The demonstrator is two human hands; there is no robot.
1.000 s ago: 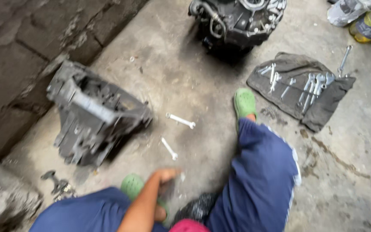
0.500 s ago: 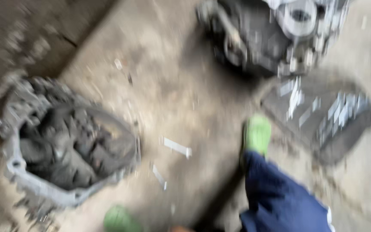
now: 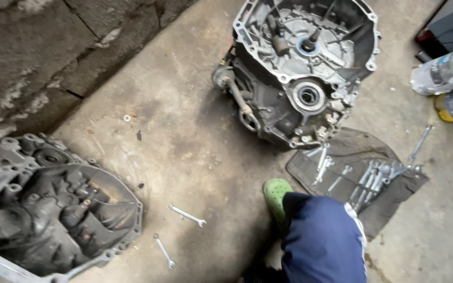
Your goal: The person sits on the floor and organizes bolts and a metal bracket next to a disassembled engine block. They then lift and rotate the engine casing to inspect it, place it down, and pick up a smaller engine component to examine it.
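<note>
Two wrenches (image 3: pixel 186 215) on concrete floor (image 3: pixel 184 131) beside gearbox housing (image 3: pixel 53 207); hands and fingers out of view.

The dirty housing half (image 3: pixel 53 209) is cut off at the 8 o'clock corner. Two bottles (image 3: pixel 449 84) are clipped at 3 o'clock. Neither of the hands is shown; the blue-trousered leg (image 3: pixel 323 241) is cropped at 6 o'clock.

floor (image 3: pixel 184 105): stained grey concrete | wall (image 3: pixel 38 57): rough cracked stone, upper left
</note>
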